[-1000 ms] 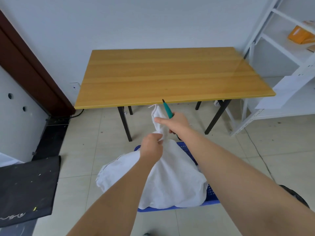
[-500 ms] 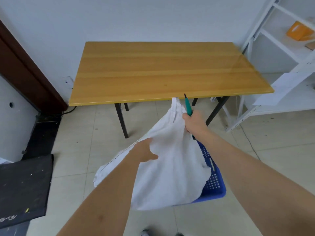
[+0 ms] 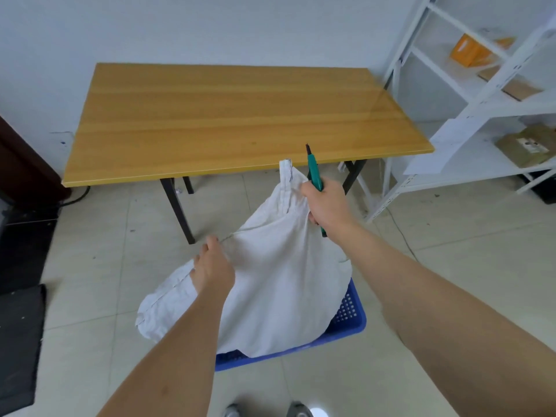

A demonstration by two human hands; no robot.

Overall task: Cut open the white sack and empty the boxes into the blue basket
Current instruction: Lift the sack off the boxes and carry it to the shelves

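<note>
The white sack [image 3: 279, 284] hangs over the blue basket [image 3: 350, 322] on the floor and covers most of it. My right hand [image 3: 326, 203] holds the sack's upper corner up near the table's front edge, together with a green-handled cutter [image 3: 314, 173] that points upward. My left hand [image 3: 212, 267] grips the sack's seamed edge lower down on the left. The sack looks limp. No boxes are visible; the basket's inside is hidden by the cloth.
A wooden table [image 3: 228, 115] on black legs stands just behind the sack. White shelving [image 3: 481, 115] with cardboard parcels fills the right side. A black mat [image 3: 18, 350] lies on the floor at the left. My shoes [image 3: 264, 410] show at the bottom edge.
My right hand has carried the sack's top corner and the cutter up and to the right. My left hand slid down from the neck to the side seam, spreading the cloth.
</note>
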